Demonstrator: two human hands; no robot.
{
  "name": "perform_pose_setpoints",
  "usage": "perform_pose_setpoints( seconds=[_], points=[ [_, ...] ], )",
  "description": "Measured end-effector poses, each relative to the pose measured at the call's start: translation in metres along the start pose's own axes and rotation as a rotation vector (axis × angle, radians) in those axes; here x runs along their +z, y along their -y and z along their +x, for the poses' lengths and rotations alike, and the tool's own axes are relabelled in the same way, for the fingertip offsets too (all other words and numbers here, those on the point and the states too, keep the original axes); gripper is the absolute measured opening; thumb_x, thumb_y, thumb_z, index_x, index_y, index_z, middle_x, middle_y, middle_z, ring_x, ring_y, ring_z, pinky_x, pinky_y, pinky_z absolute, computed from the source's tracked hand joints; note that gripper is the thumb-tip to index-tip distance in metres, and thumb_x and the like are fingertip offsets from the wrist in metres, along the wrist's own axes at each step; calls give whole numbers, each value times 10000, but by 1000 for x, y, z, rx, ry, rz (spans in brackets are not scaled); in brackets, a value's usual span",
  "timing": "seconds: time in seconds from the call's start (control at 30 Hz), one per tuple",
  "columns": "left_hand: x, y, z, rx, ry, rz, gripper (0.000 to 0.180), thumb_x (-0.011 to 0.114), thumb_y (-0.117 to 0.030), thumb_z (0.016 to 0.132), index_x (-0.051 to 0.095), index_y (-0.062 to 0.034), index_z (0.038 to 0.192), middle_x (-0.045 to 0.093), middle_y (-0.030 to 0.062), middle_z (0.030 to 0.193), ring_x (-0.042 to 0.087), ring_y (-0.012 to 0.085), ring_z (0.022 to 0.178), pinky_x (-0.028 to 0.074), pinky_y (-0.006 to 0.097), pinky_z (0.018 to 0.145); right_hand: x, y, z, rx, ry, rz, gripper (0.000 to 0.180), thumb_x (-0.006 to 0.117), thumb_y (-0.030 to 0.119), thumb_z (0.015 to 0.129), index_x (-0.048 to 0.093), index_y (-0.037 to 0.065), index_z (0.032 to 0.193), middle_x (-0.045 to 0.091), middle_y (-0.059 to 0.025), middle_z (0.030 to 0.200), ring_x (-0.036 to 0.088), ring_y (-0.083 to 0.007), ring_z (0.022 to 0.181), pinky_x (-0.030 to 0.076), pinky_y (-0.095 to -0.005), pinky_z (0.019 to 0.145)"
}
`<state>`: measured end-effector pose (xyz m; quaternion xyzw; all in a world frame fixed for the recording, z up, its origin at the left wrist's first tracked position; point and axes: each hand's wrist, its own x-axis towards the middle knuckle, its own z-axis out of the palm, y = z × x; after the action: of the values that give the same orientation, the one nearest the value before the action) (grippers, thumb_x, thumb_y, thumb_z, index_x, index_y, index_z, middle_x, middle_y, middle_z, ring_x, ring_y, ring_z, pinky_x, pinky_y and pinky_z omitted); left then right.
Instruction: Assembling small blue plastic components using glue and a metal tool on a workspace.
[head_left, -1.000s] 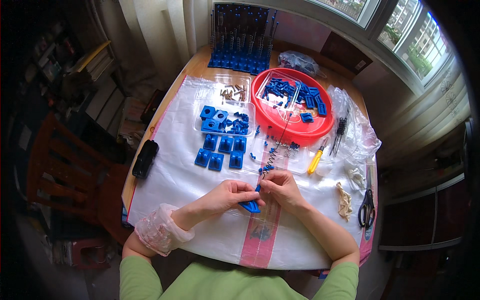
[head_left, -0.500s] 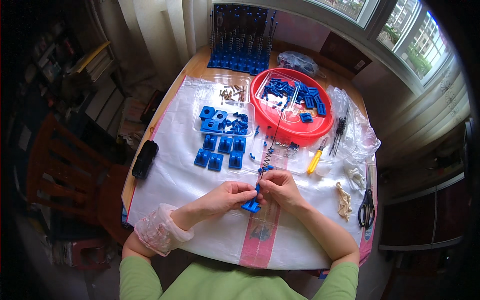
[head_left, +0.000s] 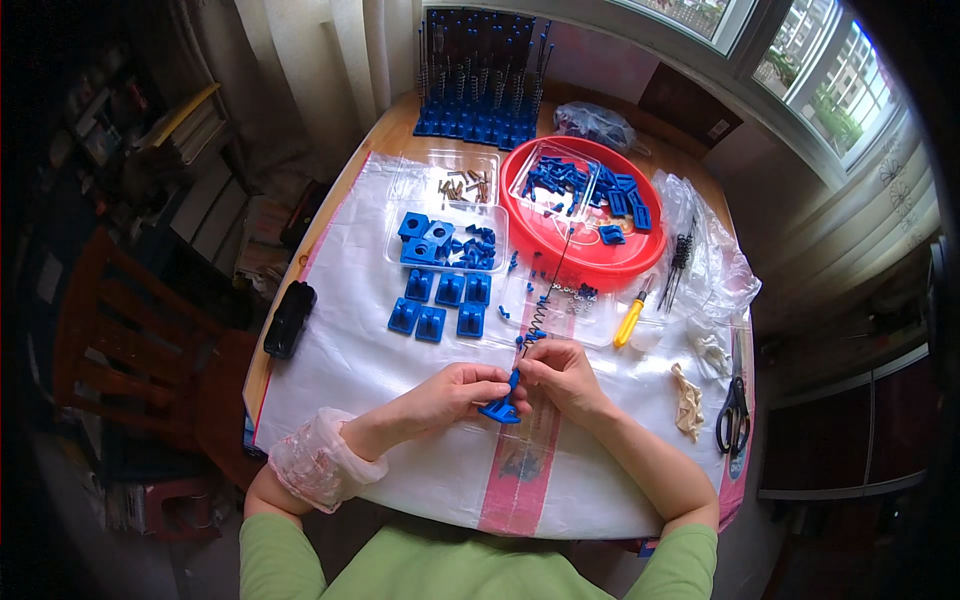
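Blue plastic base piece (head_left: 500, 408) sits low between your two hands, just above the white plastic sheet (head_left: 350, 350) that covers the tabletop, near its front edge. Your left hand (head_left: 455, 392) is closed on the piece from the side, pinching it so it stays level, while your right hand (head_left: 562, 375) closes its fingertips on the upright stem and the lower end of a dark coil spring (head_left: 540, 315) that runs up and away toward the red round tray (head_left: 585, 262); holding it this way probably keeps the stem lined up with the spring. Just beyond your hands lie five more blue square bases (head_left: 440, 303) in two short rows, within easy reach, and behind them a clear tray (head_left: 445, 240) with further blue parts. A yellow-handled screwdriver (head_left: 630, 320) lies to the right of the spring, and black scissors (head_left: 735, 415) rest well apart at the right edge, beside a tan bundle (head_left: 688, 400) I cannot identify.
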<state>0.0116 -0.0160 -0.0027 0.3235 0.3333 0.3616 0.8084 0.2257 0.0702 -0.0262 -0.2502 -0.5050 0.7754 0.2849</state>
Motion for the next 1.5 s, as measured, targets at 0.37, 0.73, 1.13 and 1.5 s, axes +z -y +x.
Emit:
perform_pose_setpoints(
  seconds=[0.37,0.73,1.13,1.5],
  points=[
    [1,-1,-1,-10,-37,24,263,556,-231,1064,668,-19,1170,732,80,1093,696,134,1021,542,292,958,1,2,0,-40,18,-47,112,724,104,950,717,-7,937,712,-48,843,677,-107,777,532,-254,724],
    [1,-1,-2,-3,-40,48,259,556,-209,1061,664,-3,1174,731,81,1077,698,135,1009,545,289,949,2,4,-1,-18,34,-36,118,725,110,951,714,-6,932,722,-64,835,689,-119,776,540,-257,725],
    [-1,2,-1,11,-31,46,272,561,-237,1064,679,-9,1154,741,79,1057,701,128,989,549,280,926,4,6,-1,-43,21,-108,113,722,97,950,711,-13,931,722,-63,833,684,-118,772,544,-268,715],
    [-2,3,0,5,-43,26,272,561,-237,1064,678,-9,1152,740,74,1057,704,126,975,551,279,924,2,2,0,-55,21,-61,114,719,93,952,713,-18,931,721,-67,845,689,-124,780,551,-274,721]
  ],
)
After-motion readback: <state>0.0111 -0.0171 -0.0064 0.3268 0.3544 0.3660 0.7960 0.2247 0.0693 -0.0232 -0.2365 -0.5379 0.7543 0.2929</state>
